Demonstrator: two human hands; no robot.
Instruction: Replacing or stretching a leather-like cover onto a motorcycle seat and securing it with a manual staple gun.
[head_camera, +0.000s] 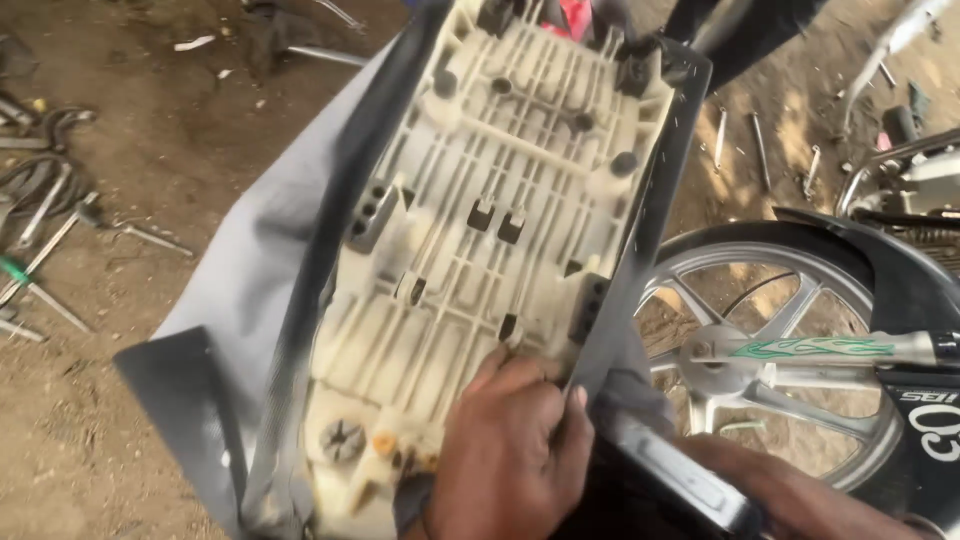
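A motorcycle seat lies upside down in front of me, its cream ribbed plastic base (480, 240) facing up. A grey and black seat cover (250, 290) is wrapped around it, with its edge folded over the right rim. My left hand (510, 450) presses that cover edge against the base at the lower right, thumb on the fold. My right forearm (800, 490) comes in from the bottom right. Its hand is mostly hidden behind a black tool (680, 480) next to the seat.
A silver alloy motorcycle wheel (770, 340) and black fender (860, 250) stand at the right. Wrenches and screwdrivers (40, 250) lie on the dirt ground at the left, more tools (760, 150) at the upper right. Another person's dark-clothed legs (740, 30) are at the top.
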